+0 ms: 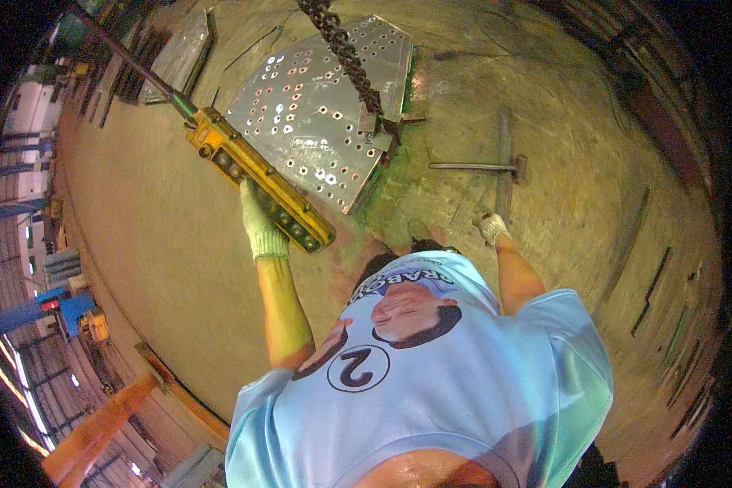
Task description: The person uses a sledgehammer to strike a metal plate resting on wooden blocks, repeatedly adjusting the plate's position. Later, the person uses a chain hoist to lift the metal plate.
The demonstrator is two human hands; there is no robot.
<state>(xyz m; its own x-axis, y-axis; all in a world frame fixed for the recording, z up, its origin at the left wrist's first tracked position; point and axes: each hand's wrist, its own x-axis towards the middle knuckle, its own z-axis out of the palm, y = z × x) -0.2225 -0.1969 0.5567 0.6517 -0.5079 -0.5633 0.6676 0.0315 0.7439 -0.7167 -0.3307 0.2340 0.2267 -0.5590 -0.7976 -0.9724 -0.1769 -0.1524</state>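
A white knit glove covers my left hand [258,220], which is closed around a long yellow crane pendant control [260,175] with a row of dark buttons. Its cable [130,61] runs off to the upper left. My right hand [490,228], gloved too, is low at my right side with curled fingers, and nothing shows in it. Ahead of me is a grey steel plate [301,122] with many round holes. A heavy chain [337,45] comes down to a lifting clamp [374,122] at the plate's right edge. Whether the plate rests on the floor I cannot tell.
A hammer [473,166] lies on the floor right of the plate, across a long flat strip [504,130]. Metal sheets and bars [179,57] lie at the far left. Thin bars [652,289] are strewn at right. An orange beam [98,431] stands at lower left.
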